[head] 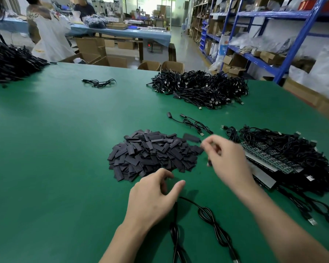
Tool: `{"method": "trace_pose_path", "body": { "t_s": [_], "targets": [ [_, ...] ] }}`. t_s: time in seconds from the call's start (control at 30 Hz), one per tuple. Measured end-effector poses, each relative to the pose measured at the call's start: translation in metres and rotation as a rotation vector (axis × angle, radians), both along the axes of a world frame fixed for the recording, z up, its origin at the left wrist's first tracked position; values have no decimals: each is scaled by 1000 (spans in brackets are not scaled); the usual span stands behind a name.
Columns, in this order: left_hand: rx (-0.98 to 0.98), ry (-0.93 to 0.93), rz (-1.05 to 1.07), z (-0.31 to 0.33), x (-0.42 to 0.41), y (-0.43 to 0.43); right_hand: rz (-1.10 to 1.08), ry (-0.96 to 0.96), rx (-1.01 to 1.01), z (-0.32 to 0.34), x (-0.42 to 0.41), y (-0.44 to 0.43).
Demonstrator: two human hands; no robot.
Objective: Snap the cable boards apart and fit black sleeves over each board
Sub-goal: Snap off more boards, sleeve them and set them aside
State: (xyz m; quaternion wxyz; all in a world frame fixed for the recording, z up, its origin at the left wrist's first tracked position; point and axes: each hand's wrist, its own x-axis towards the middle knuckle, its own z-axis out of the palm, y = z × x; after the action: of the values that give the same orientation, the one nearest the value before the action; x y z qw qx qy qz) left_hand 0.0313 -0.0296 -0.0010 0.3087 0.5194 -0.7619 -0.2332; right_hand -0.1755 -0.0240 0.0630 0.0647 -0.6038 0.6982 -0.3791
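A heap of flat black sleeves (152, 152) lies mid-table. My left hand (154, 196) sits just in front of it, with finger and thumb curled round the dark end of a black cable (207, 215) that trails back toward me in a coil. My right hand (228, 160) is blurred at the heap's right edge. Its fingers are curled near a loose sleeve, and a small dark piece shows under it. Whether it holds anything is unclear. A panel of joined green cable boards (264, 158) with attached cables lies to the right.
A large pile of black cables (201, 86) lies at the back right and another heap (6, 61) at the far left. Loose cables (194, 124) lie behind the sleeves, and a second coil (175, 232) lies near me. A person (49, 29) stands beyond the green table (55, 149). Shelving lines the right.
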Motion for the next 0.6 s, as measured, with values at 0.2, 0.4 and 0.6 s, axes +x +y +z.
{"method": "trace_pose_path", "body": {
  "t_s": [0.2,0.4,0.6],
  "targets": [
    [54,-122,-140,4,5,4,24,199,212,55,-20,-108],
    [127,10,-257,5,12,-4,110,149,136,40,-7,-80],
    [448,471,-377,7,10,-9,278,-252,302,-30,10,27]
  ]
}}
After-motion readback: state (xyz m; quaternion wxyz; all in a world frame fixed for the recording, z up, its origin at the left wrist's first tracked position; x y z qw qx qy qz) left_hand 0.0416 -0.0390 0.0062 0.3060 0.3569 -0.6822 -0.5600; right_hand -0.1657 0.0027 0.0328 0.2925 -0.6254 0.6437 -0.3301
